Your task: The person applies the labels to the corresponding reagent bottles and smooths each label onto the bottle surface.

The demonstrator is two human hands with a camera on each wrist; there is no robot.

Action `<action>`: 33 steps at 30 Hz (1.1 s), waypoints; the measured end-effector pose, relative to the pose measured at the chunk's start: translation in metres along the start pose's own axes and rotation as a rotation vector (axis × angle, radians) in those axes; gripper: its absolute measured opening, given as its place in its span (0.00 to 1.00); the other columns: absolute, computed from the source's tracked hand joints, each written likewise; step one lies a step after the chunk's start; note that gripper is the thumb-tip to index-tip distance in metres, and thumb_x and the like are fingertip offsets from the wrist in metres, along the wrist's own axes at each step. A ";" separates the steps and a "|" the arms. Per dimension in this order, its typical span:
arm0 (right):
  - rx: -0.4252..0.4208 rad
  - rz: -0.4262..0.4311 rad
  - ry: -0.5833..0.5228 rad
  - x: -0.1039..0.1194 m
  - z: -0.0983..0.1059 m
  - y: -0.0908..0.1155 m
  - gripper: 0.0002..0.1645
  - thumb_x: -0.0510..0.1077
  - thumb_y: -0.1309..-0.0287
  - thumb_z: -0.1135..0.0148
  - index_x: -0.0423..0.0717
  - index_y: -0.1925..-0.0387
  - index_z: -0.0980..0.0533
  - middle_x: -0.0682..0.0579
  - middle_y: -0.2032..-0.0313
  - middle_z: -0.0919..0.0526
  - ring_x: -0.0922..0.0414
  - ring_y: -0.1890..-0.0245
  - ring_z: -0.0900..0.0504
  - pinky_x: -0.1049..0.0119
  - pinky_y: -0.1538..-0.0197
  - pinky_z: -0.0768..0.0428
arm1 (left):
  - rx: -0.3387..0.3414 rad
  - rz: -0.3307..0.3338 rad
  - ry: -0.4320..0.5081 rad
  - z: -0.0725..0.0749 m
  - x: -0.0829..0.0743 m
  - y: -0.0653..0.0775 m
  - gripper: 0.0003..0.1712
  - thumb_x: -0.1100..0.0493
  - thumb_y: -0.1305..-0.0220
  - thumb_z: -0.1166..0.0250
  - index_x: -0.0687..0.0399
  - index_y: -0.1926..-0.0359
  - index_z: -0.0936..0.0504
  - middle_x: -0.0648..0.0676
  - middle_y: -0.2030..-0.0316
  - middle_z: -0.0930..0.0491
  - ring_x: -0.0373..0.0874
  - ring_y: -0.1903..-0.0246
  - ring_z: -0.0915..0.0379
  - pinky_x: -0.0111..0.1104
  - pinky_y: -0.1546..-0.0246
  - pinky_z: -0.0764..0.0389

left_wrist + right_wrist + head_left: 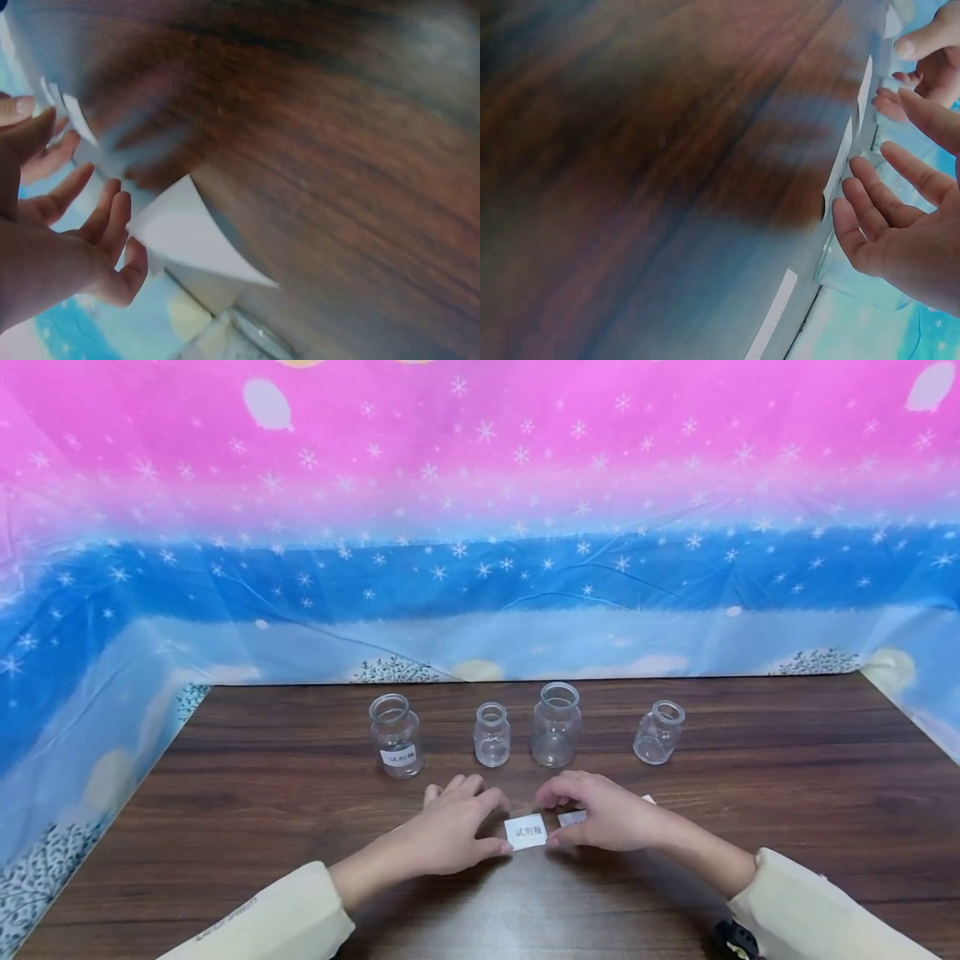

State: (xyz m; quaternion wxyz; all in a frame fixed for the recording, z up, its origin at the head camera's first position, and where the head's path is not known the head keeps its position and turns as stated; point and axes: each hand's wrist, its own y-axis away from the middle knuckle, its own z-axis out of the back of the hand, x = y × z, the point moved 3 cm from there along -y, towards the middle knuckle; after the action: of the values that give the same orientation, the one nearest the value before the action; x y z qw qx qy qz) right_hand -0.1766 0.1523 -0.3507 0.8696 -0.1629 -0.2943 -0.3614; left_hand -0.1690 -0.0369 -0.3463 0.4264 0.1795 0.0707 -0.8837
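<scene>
A small white paper label printed with dark characters lies on the wooden table between the two hands. My left hand is at its left side, fingers loosely bent and thumb tip right at the edge. On the opposite side, my right hand has its thumb tip by the label's right edge. Beneath the right hand a second label is partly covered. Close to the left fingertips, the left wrist view shows another white paper piece, curved up at a corner. The right wrist view shows spread fingers gripping nothing.
Beyond the hands stand a larger glass jar with a label, a small jar, a larger unlabelled jar and another small jar. A patterned cloth hangs behind the table. Another paper corner shows behind the right wrist.
</scene>
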 end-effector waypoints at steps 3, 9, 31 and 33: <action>0.005 -0.022 0.025 -0.001 -0.002 -0.002 0.20 0.45 0.55 0.31 0.44 0.59 0.24 0.55 0.63 0.25 0.56 0.60 0.27 0.61 0.56 0.27 | 0.000 0.005 -0.005 -0.004 -0.002 -0.005 0.19 0.47 0.47 0.34 0.51 0.57 0.24 0.47 0.67 0.34 0.43 0.64 0.39 0.39 0.66 0.42; -0.007 -0.057 0.079 -0.003 -0.007 -0.007 0.19 0.45 0.58 0.29 0.46 0.61 0.24 0.56 0.64 0.27 0.57 0.62 0.30 0.63 0.58 0.30 | 0.002 0.006 -0.048 -0.008 -0.004 -0.011 0.21 0.46 0.50 0.32 0.50 0.58 0.25 0.47 0.66 0.34 0.44 0.63 0.39 0.37 0.67 0.42; -0.008 -0.141 0.077 -0.002 -0.013 -0.009 0.13 0.41 0.57 0.30 0.50 0.68 0.25 0.57 0.66 0.31 0.57 0.62 0.35 0.58 0.59 0.38 | -0.013 -0.026 0.029 -0.013 -0.003 -0.015 0.15 0.52 0.50 0.31 0.51 0.67 0.28 0.46 0.68 0.34 0.44 0.63 0.39 0.36 0.68 0.39; -0.009 -0.141 0.079 -0.002 -0.013 -0.009 0.13 0.41 0.57 0.30 0.51 0.68 0.26 0.57 0.66 0.31 0.57 0.62 0.35 0.57 0.58 0.38 | -0.016 -0.028 0.037 -0.014 -0.003 -0.015 0.15 0.53 0.50 0.31 0.51 0.67 0.28 0.46 0.68 0.34 0.43 0.63 0.39 0.36 0.68 0.39</action>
State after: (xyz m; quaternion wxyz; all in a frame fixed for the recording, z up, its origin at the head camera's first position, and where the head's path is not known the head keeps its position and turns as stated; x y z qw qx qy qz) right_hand -0.1789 0.1408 -0.3618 0.8521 -0.1314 -0.2686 -0.4295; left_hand -0.1752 -0.0214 -0.3585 0.4141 0.1911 0.0882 -0.8856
